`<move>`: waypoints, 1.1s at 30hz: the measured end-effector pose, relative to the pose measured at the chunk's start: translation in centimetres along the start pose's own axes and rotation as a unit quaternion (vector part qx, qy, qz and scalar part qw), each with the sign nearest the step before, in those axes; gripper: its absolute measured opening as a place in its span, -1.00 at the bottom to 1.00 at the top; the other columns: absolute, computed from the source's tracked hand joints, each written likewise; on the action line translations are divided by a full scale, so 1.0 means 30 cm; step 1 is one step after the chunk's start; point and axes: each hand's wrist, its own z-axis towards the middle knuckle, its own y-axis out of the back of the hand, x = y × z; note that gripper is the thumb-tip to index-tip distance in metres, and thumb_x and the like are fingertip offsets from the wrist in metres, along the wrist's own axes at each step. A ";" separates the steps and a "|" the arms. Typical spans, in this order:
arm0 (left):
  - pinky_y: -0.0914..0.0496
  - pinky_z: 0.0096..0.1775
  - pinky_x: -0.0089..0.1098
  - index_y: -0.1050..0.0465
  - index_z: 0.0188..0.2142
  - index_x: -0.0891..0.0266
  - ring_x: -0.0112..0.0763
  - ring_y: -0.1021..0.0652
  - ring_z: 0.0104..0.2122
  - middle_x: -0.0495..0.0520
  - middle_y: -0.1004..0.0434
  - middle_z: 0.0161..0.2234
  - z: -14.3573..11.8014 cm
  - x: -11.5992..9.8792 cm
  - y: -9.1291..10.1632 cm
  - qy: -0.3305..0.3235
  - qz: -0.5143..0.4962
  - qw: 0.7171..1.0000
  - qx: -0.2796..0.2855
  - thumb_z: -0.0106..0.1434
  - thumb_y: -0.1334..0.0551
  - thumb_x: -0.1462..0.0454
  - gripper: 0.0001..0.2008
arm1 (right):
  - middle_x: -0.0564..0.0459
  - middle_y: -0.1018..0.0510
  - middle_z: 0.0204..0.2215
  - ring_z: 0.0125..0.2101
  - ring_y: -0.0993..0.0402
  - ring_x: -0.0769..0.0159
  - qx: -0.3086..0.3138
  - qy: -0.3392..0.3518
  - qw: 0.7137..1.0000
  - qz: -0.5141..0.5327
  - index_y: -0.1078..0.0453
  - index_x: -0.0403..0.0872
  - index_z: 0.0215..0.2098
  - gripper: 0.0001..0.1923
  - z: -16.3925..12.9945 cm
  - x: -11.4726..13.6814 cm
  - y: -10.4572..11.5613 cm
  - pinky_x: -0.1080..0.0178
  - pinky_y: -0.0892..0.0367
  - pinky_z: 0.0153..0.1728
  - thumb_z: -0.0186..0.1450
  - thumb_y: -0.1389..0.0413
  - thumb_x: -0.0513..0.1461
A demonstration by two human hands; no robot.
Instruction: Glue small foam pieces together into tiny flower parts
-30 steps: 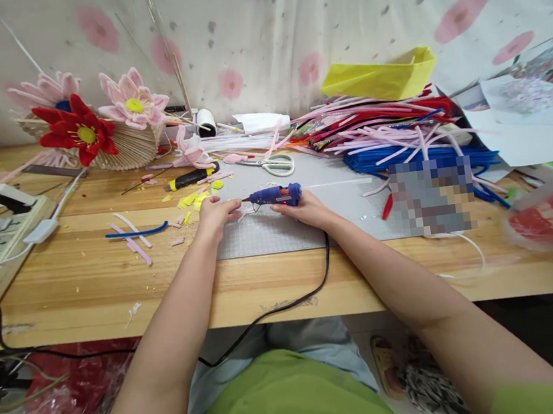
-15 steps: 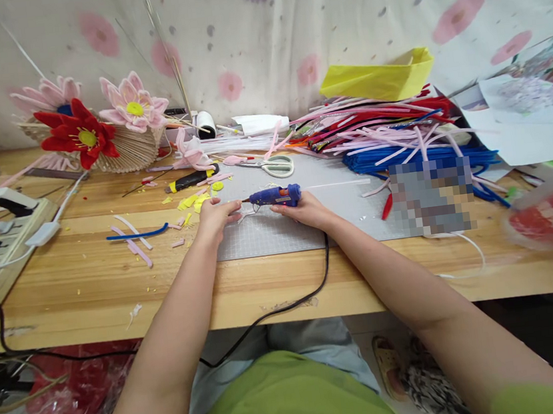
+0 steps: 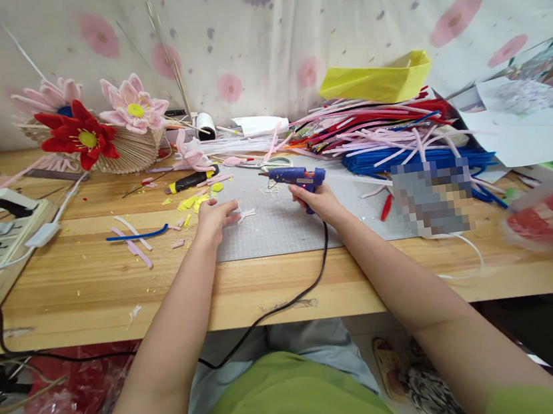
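We've got open room on the grey mat [image 3: 284, 229] between our hands; scissors [image 3: 271, 163] and the stick pile [image 3: 389, 136] crowd the back, scraps [image 3: 132, 238] litter the left.

We see a blue glue gun [image 3: 298, 177] at frame centre, lifted above the grey mat, nozzle pointing left, black cord trailing down. A small whitish piece [image 3: 246, 215] lies flat on the mat, left of centre.

Blue glue gun [image 3: 298, 177] in right hand [image 3: 321, 203]
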 end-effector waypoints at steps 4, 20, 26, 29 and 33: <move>-0.49 -0.40 -0.37 -0.10 -0.27 0.20 -0.44 -0.52 -0.43 0.02 -0.42 -0.39 0.001 0.001 -0.001 0.007 -0.017 1.000 -0.007 -0.16 -0.33 0.50 -0.48 | 0.12 -0.34 -0.68 -0.70 -0.15 0.50 -0.049 0.012 0.998 0.035 -0.26 -0.06 -0.59 -0.50 0.014 -0.007 0.033 0.32 -0.13 -0.67 -0.01 -0.18 0.18; -0.48 -0.48 -0.41 -0.06 -0.33 0.19 -0.47 -0.46 -0.43 -0.03 -0.37 -0.45 0.001 -0.003 0.004 -0.012 -0.010 1.000 0.002 -0.19 -0.30 0.44 -0.52 | 0.15 -0.34 -0.70 -0.69 -0.21 0.46 -0.236 0.004 0.971 -0.042 -0.32 -0.09 -0.58 -0.58 0.095 -0.067 0.112 0.32 -0.18 -0.62 0.03 -0.16 0.10; -0.47 -0.49 -0.42 -0.05 -0.31 0.19 -0.47 -0.46 -0.43 -0.02 -0.39 -0.45 0.000 -0.003 0.006 -0.014 -0.012 1.000 -0.005 -0.18 -0.29 0.43 -0.52 | 0.01 -0.43 -0.64 -0.46 -0.45 0.18 -0.279 -0.046 0.946 -0.156 -0.41 -0.12 -0.54 -0.56 0.127 -0.119 0.167 0.16 -0.33 -0.35 0.04 -0.12 0.11; -0.46 -0.50 -0.43 -0.06 -0.30 0.19 -0.47 -0.46 -0.43 -0.04 -0.37 -0.45 0.003 -0.001 0.003 -0.019 -0.014 1.000 -0.016 -0.17 -0.28 0.44 -0.52 | -0.05 -0.49 -0.58 -0.41 -0.47 0.10 -0.277 -0.070 0.939 -0.192 -0.44 -0.14 -0.49 -0.57 0.134 -0.127 0.176 0.09 -0.34 -0.28 0.03 -0.13 0.09; -0.45 -0.47 -0.44 -0.05 -0.30 0.17 -0.49 -0.48 -0.44 -0.09 -0.33 -0.46 0.008 0.001 -0.004 -0.045 -0.036 0.998 -0.036 -0.18 -0.27 0.46 -0.52 | -0.14 -0.57 -0.39 -0.29 -0.49 0.03 -0.277 -0.071 0.927 -0.244 -0.46 -0.16 -0.32 -0.58 0.130 -0.122 0.176 0.04 -0.33 -0.20 0.03 -0.15 0.01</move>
